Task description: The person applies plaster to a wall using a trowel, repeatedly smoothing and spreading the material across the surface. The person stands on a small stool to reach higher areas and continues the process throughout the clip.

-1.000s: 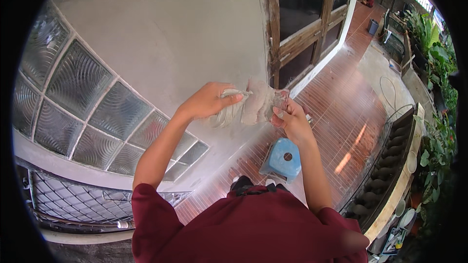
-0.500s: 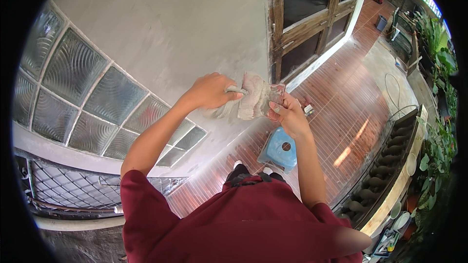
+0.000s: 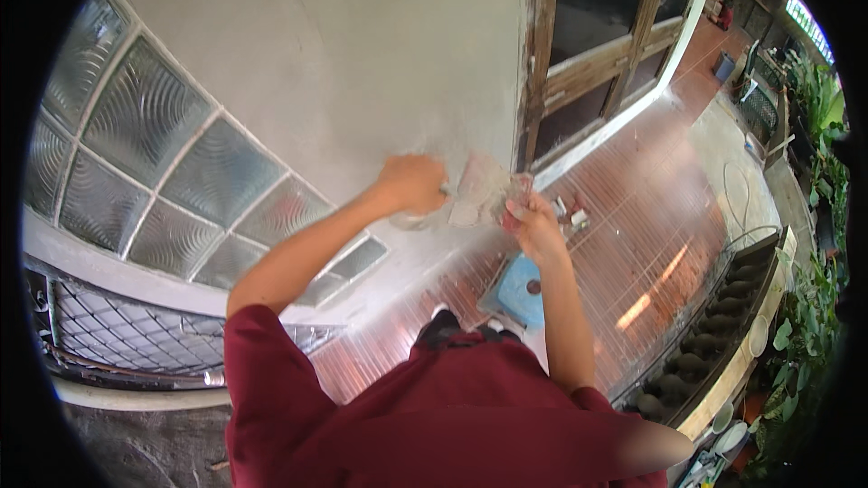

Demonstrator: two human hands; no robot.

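My left hand (image 3: 411,183) grips the handle of a flat trowel (image 3: 472,190) smeared with grey plaster, held against the grey plastered wall (image 3: 362,63) near its right edge. My right hand (image 3: 535,222) is just right of it, closed on a small reddish scraper (image 3: 517,190) whose blade meets the trowel's edge. Both arms reach forward from my dark red sleeves.
A glass-block window (image 3: 172,163) fills the wall's left side. A worn wooden door frame (image 3: 542,54) stands right of the hands. Below are a blue stool (image 3: 520,289) on the reddish tiled floor (image 3: 651,217), a metal grate (image 3: 117,343), and plants (image 3: 814,289) at the right.
Both hands stay together at the wall's right edge and have drifted slightly right. The view has tilted, showing more of the wall above.
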